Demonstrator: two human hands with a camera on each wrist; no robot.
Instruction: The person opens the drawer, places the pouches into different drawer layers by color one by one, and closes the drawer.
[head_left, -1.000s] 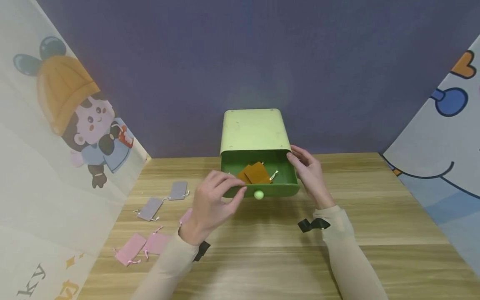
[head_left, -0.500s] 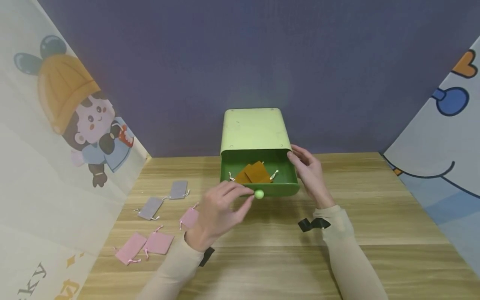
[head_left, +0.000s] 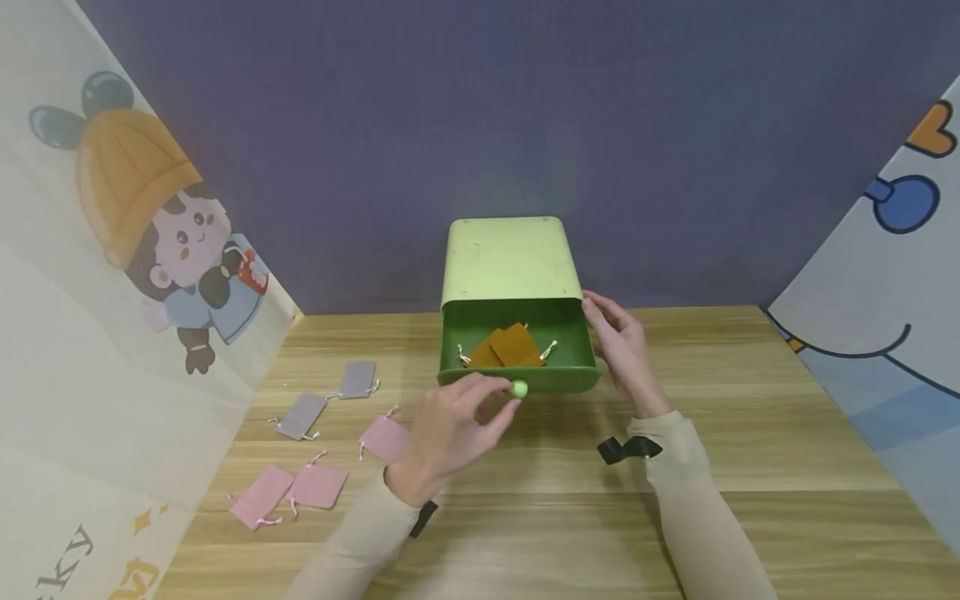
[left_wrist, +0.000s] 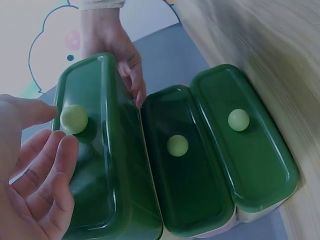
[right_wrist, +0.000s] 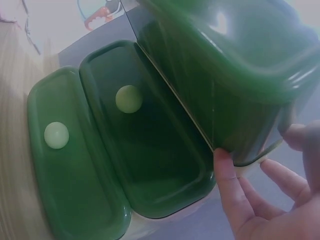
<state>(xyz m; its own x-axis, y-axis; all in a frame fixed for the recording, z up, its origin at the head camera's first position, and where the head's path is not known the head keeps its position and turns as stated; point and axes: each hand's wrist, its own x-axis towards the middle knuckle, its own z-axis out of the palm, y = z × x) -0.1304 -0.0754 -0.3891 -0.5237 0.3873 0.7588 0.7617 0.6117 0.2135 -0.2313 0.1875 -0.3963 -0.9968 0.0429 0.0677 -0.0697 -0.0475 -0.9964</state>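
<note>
Left hand (head_left: 450, 429) curves loosely at knob (head_left: 521, 389); right hand (head_left: 622, 343), spread, touches cabinet (head_left: 510, 260).

Cartoon figure (head_left: 187, 237), dark-blue wall (head_left: 495, 117)

Looking like a small partitioned booth set up around a work table, without showing whether inside a home, a shop or a studio. Facing a plain blue-violet back wall (head_left: 360, 150) across a wood-grain tabletop (head_left: 750, 417). Being closed in at both sides by pale printed walls: displaying a cartoon figure (head_left: 180, 225) in an orange hat and cut-off lettering (head_left: 63, 562) on the left, an orange heart (head_left: 931, 130) and black-outlined shapes on the right. Hinting at playful household storage by including a green drawer unit (head_left: 510, 258) and pink drawstring pouches (head_left: 318, 486).
</note>
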